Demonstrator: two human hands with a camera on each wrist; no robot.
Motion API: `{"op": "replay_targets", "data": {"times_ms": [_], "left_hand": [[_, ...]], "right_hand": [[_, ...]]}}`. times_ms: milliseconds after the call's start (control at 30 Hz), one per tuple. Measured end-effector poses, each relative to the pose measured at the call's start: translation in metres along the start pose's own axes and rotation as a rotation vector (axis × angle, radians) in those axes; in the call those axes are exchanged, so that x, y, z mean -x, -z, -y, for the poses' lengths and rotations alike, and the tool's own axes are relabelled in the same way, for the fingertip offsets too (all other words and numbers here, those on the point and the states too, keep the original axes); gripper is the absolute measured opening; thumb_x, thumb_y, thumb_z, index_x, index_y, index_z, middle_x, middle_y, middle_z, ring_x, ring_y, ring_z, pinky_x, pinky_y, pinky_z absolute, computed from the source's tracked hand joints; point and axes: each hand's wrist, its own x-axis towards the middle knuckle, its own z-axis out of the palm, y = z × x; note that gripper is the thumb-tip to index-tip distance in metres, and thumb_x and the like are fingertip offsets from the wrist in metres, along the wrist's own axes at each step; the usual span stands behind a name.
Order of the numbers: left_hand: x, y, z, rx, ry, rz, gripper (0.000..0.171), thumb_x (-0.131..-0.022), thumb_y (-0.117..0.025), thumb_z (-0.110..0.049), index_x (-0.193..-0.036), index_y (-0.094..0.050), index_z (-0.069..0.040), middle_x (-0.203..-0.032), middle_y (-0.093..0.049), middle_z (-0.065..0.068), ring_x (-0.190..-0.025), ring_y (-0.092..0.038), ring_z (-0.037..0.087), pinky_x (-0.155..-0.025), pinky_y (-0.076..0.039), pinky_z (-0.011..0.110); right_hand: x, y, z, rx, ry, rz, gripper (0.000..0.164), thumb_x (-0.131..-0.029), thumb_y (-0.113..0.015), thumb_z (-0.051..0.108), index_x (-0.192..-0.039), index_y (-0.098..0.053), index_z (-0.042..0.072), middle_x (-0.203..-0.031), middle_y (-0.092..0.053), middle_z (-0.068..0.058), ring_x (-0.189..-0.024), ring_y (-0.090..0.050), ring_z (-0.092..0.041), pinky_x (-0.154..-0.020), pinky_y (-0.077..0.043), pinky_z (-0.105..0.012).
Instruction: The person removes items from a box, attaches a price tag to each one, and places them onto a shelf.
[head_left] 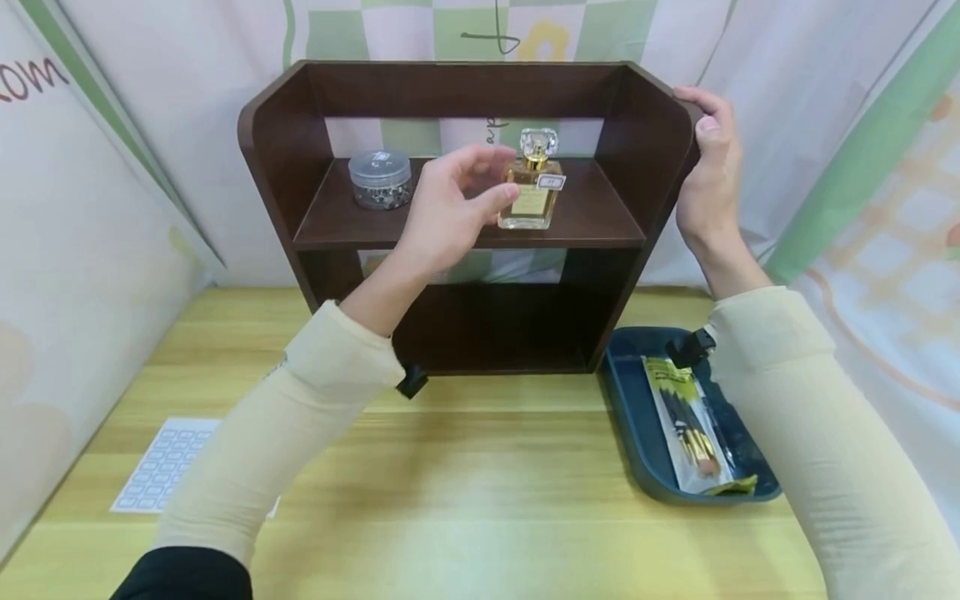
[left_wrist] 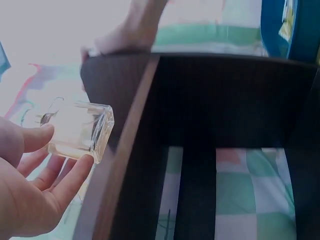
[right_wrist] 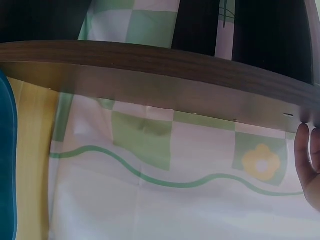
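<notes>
A glass perfume bottle (head_left: 528, 196) with a clear faceted stopper and a small white tag stands upright at the middle shelf's front. My left hand (head_left: 453, 200) holds it from its left side, thumb in front and fingers behind. In the left wrist view, the left hand (left_wrist: 42, 185) has thumb and fingertips on the bottle (left_wrist: 80, 127). My right hand (head_left: 708, 171) rests against the upper right side of the dark brown shelf unit (head_left: 468, 87). In the right wrist view, fingertips (right_wrist: 302, 145) touch the panel's outer face.
A clear lidded jar (head_left: 380, 179) of small dark bits sits left on the middle shelf. A blue tray (head_left: 633, 442) stands right of the unit, holding a packet of brushes (head_left: 690, 425). A white label sheet (head_left: 157, 467) lies at the table's left, partly behind my left sleeve.
</notes>
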Motion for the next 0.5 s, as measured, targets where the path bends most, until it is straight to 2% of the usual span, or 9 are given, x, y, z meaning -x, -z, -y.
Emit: {"op": "replay_targets", "data": {"times_ms": [67, 233, 367, 500], "left_hand": [[-0.013, -0.003, 0.004, -0.015, 0.01, -0.012, 0.034, -0.092, -0.072, -0.003, -0.126, -0.067, -0.002, -0.111, -0.068, 0.01, -0.093, -0.065, 0.016, -0.07, -0.059, 0.03], [-0.04, -0.01, 0.015, -0.031, 0.09, -0.05, 0.033, -0.093, -0.071, -0.003, -0.126, -0.066, -0.003, -0.112, -0.066, 0.011, -0.093, -0.065, 0.016, -0.071, -0.058, 0.028], [-0.054, -0.013, 0.022, -0.036, 0.152, -0.06, 0.032, -0.093, -0.07, -0.002, -0.125, -0.066, -0.003, -0.112, -0.064, 0.011, -0.092, -0.065, 0.016, -0.068, -0.057, 0.027], [-0.064, -0.014, 0.029, -0.049, 0.178, -0.067, 0.032, -0.093, -0.07, 0.0, -0.125, -0.066, -0.002, -0.111, -0.065, 0.011, -0.083, -0.063, 0.015, -0.064, -0.056, 0.027]], "right_hand": [[0.0, 0.0, 0.0, -0.023, 0.002, -0.008, 0.041, -0.102, -0.032, 0.019, -0.127, -0.062, 0.01, -0.123, -0.059, -0.012, -0.104, -0.057, -0.023, -0.087, -0.045, -0.026], [0.0, -0.003, 0.0, -0.016, 0.001, -0.027, 0.041, -0.102, -0.031, 0.019, -0.127, -0.063, 0.011, -0.122, -0.059, -0.011, -0.102, -0.057, -0.023, -0.084, -0.045, -0.026], [0.0, -0.007, -0.001, 0.014, 0.006, -0.032, 0.042, -0.102, -0.03, 0.019, -0.128, -0.063, 0.013, -0.122, -0.058, -0.009, -0.102, -0.056, -0.022, -0.086, -0.043, -0.026], [0.0, -0.011, -0.003, 0.029, 0.013, -0.036, 0.043, -0.102, -0.029, 0.019, -0.128, -0.063, 0.014, -0.124, -0.058, -0.008, -0.103, -0.056, -0.021, -0.087, -0.043, -0.026]]}}
